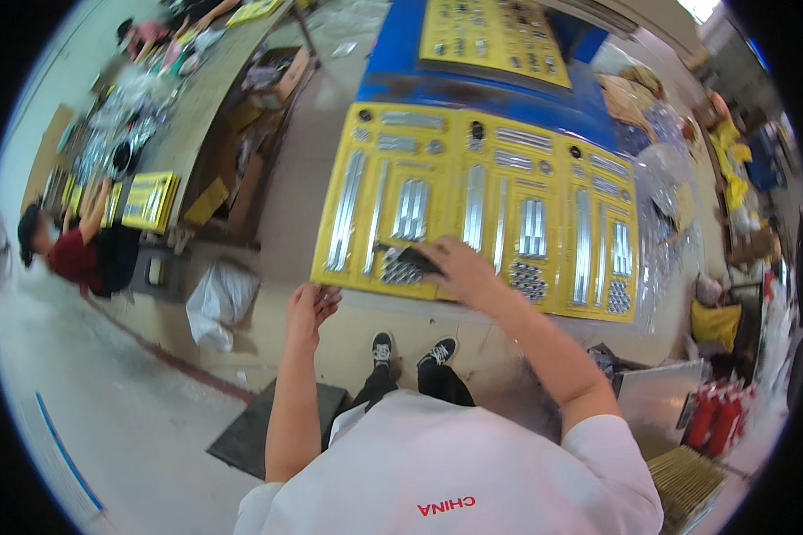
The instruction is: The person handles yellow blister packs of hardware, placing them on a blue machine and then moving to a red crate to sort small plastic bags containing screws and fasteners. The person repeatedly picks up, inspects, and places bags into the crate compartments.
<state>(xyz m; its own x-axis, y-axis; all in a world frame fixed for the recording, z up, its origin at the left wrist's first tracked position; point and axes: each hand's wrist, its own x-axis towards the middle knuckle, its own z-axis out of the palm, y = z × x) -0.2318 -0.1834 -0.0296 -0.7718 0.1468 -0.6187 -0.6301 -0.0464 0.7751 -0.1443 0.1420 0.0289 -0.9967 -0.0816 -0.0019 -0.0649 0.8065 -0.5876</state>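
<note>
Before me lies a large yellow sheet (451, 187) bearing rows of silvery metal bars, short tubes and small round parts, with a glossy clear film over them. My right hand (462, 272) reaches over its near left part, closed round a slim black hand tool (417, 259). The tool's tip points left, above a cluster of small socket-like pieces (401, 270); its exact kind is unclear. Beside the sheet's near left corner is my left hand (310, 312), its fingers loosely curled and apart, with nothing visible in them.
A blue machine bed (393, 80) carries another yellow sheet (495, 40) beyond. On the left, a person (76, 250) sits at a long workbench (214, 80) with yellow packs. A white bag (221, 303) and dark mat (272, 428) lie on the floor. Crumpled clear film (669, 196) hangs at right.
</note>
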